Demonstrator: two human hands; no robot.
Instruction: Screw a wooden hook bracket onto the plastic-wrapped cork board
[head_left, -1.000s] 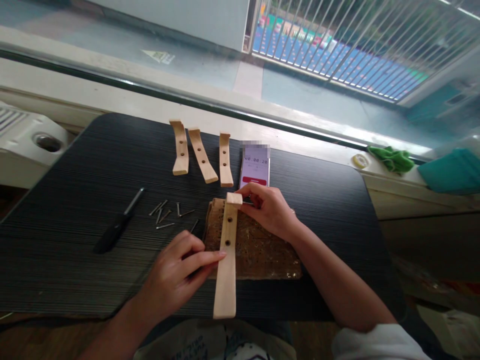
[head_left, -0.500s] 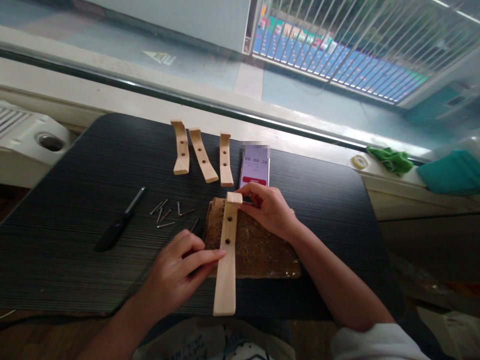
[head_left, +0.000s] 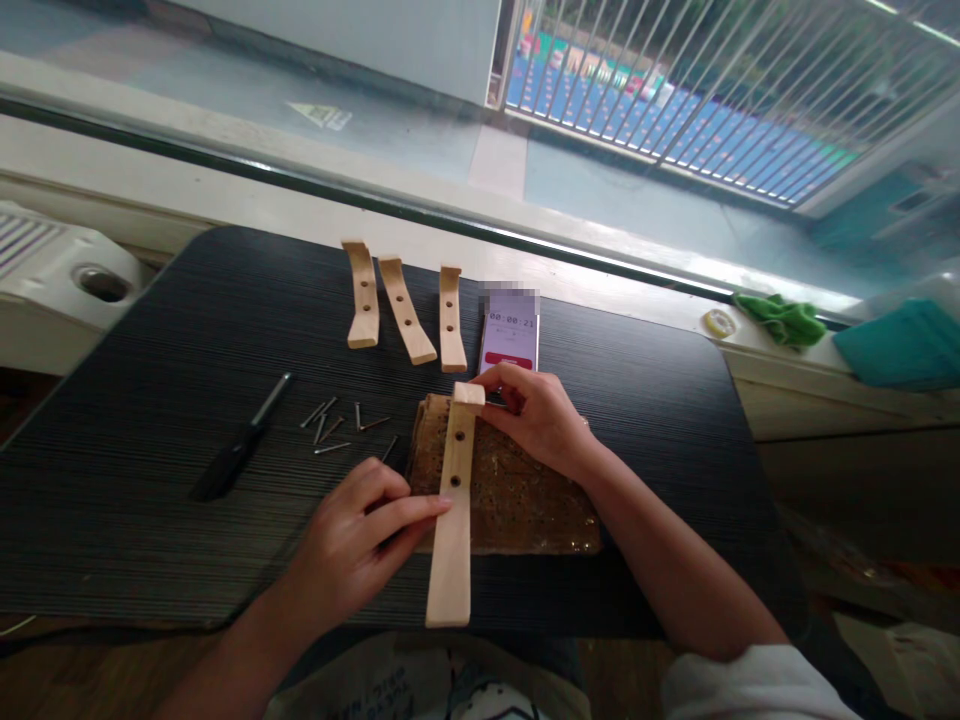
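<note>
A pale wooden hook [head_left: 452, 540] with two dark holes stands out over the brown cardboard pad [head_left: 532, 500], its flat lower end pointing toward me. My right hand [head_left: 541, 420] grips its bent upper end between thumb and fingers. Lower down, my left hand [head_left: 367, 530] holds the hook's left edge, the index fingertip lying on the wood just below the holes; its thumb is partly hidden. Several loose screws [head_left: 330, 428] lie left of the pad. Beyond them is a screwdriver [head_left: 244, 440] with a black handle and a metal shaft.
Three similar wooden hooks [head_left: 407, 310] lie in a row at the back of the black table [head_left: 135, 420]. Beside them a phone [head_left: 510, 335] shows a running timer. On the sill at right are a tape roll [head_left: 719, 323] and a green cloth [head_left: 784, 320].
Both hands and the hook have stayed in nearly the same place. The phone's timer has gone from 20 to 21 seconds.
</note>
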